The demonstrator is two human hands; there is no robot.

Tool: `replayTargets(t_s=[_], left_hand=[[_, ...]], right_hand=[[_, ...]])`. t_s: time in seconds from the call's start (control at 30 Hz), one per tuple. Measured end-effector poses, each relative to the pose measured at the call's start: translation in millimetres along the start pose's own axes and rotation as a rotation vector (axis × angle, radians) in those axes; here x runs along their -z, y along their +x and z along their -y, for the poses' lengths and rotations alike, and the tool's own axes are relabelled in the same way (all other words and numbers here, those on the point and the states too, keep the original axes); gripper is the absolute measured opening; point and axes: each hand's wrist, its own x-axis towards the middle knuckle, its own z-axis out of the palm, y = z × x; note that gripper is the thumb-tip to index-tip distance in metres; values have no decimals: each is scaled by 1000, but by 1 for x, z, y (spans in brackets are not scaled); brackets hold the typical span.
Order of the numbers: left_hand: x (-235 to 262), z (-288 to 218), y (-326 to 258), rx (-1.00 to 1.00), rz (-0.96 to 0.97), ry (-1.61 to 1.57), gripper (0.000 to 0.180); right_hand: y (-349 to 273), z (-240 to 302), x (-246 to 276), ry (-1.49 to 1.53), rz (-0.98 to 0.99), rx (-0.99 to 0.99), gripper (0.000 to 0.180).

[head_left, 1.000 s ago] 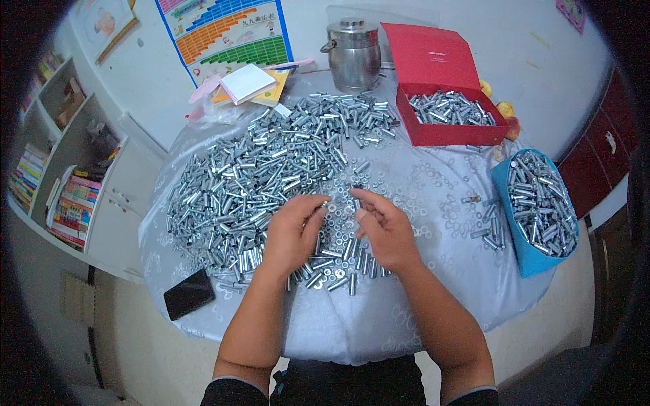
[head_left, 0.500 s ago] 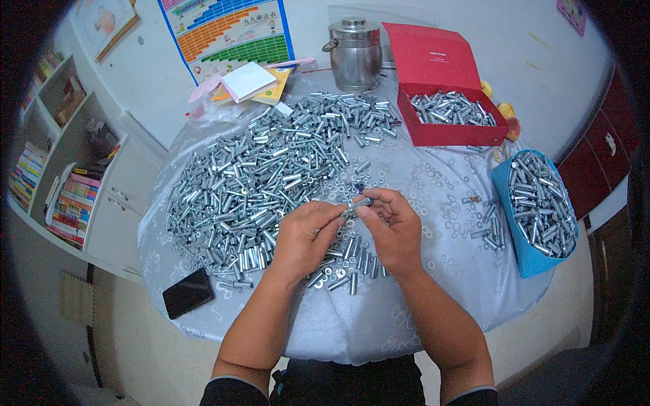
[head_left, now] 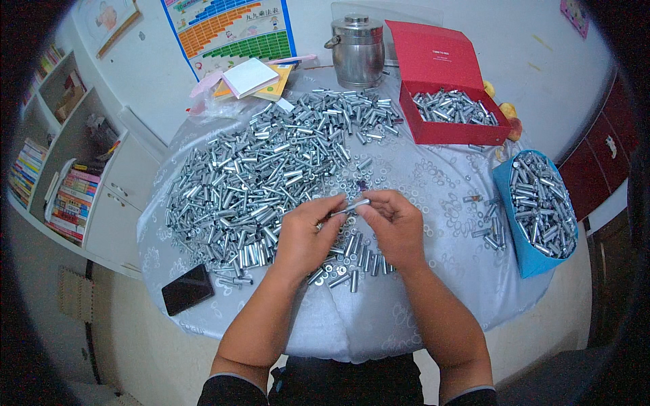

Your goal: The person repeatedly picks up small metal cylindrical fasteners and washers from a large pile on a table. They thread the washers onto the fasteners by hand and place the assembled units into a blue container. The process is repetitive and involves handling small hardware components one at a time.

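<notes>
our patterned surface (head_left: pixel 338 318) carries a heap of loose metal pieces (head_left: pixel 257 172). our left fingers (head_left: pixel 330 202) and right fingers (head_left: pixel 383 197), parted a second ago, now meet, pinched nearly closed on one metal rod (head_left: pixel 355 206) by the heap's right edge; we judge both handle it together.

L forearm (head_left: pixel 259 325) & R forearm (head_left: pixel 447 318) were bare, slanted inward fr. below, L hand (head_left: pixel 308 231) was curled in a pinch, R hand (head_left: pixel 395 228) pinched likewise, hands nr. ea. other
</notes>
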Motion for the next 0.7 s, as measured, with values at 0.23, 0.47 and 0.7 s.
replayTargets(t_s=[0.23,0.47,0.7], left_hand=[[-8,12,-1,154,-2,-434,35],[-22,-5,-6,241,188,-753,34],[-16,-4,-1,426,127,-798,24]], right_hand=[[2,5,11,-77,145,25,22],[3,16,14,-1,1,-82,20],[2,16,18,-387,-1,132,31]])
